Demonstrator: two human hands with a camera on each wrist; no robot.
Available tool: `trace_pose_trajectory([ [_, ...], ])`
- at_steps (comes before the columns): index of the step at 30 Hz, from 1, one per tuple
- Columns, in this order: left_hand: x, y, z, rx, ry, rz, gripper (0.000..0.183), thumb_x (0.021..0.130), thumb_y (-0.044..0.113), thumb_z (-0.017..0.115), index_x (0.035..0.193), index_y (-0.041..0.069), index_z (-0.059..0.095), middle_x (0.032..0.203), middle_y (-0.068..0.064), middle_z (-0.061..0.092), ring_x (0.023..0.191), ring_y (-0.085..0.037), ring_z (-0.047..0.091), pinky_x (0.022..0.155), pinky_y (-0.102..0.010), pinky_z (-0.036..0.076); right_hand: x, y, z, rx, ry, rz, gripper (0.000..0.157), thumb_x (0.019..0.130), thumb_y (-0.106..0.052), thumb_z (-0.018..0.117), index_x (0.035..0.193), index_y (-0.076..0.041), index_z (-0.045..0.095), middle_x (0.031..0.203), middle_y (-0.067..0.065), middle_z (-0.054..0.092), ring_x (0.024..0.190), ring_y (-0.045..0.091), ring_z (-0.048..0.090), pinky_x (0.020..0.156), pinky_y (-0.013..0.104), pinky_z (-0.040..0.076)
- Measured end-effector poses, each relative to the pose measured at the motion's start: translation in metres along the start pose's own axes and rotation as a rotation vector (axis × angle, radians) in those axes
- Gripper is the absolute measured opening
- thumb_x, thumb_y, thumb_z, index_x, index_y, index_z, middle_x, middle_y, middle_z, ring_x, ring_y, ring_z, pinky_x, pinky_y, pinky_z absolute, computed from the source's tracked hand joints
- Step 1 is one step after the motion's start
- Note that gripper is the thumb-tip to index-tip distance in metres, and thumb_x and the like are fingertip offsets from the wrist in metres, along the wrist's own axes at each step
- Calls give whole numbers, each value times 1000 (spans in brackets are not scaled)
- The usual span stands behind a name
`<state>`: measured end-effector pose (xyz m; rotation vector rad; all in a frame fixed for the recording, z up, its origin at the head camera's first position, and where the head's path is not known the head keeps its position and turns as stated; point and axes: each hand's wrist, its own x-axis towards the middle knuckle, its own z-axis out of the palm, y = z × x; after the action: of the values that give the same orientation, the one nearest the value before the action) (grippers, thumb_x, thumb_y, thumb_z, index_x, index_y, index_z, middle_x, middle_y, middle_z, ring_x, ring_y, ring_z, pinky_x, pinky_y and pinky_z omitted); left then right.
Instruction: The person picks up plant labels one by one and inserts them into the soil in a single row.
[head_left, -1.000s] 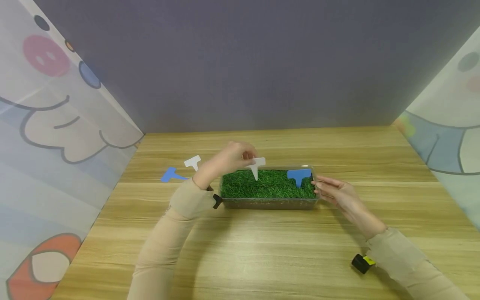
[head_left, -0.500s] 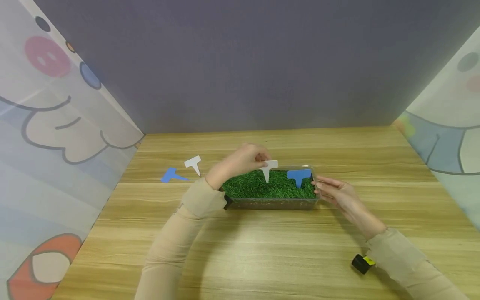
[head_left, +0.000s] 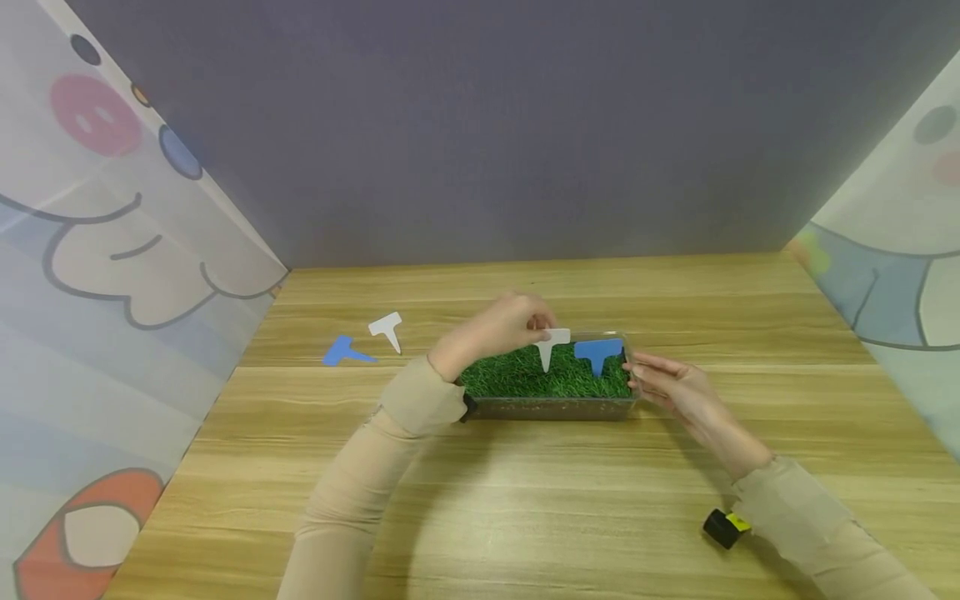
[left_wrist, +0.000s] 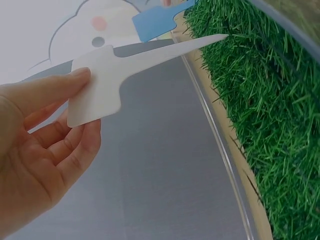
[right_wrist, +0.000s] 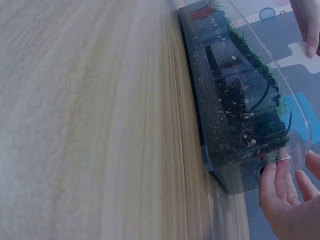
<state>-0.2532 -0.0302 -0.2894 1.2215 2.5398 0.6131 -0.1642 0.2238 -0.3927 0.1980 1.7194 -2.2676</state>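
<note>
My left hand (head_left: 510, 323) pinches the wide head of a white T-shaped plant label (head_left: 551, 343) between thumb and fingers, as the left wrist view shows. The label's pointed tip (left_wrist: 220, 37) reaches over the green grass (left_wrist: 280, 125); whether it touches the blades I cannot tell. A blue plant label (head_left: 598, 350) stands upright in the grass near the right end of the clear planter box (head_left: 555, 408). The fingers of my right hand (head_left: 686, 396) lie fairly straight against that right end wall. In the right wrist view, dark soil (right_wrist: 235, 105) shows through the planter's side.
To the left of the planter, a white plant label (head_left: 386, 327) and a blue plant label (head_left: 341, 350) lie flat on the wooden table (head_left: 570, 508). A grey panel (head_left: 525, 133) rises behind the table, and printed cartoon cloths hang on both sides.
My left hand has moved to the right over the grass and slightly down with the white plant label, nearing the upright blue one. My right hand has stayed at the planter's end.
</note>
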Motion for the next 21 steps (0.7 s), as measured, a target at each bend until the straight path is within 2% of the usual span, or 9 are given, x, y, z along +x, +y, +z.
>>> trace_pose_trajectory([
  [11, 6, 1, 8, 13, -39, -22, 18, 86, 10, 57, 102, 6, 62, 94, -3, 63, 82, -10, 57, 71, -14, 45, 0, 0, 1, 14, -2, -4, 26, 84, -9, 60, 109, -15, 61, 98, -7, 65, 86, 10, 62, 79, 21, 48],
  [21, 9, -2, 14, 8, -44, -4, 15, 85, 9, 58, 99, 5, 63, 91, -4, 63, 80, -10, 57, 70, -14, 45, -1, -1, 1, 21, -4, -8, 26, 84, -8, 59, 109, -15, 61, 98, -7, 65, 86, 10, 62, 79, 21, 48],
])
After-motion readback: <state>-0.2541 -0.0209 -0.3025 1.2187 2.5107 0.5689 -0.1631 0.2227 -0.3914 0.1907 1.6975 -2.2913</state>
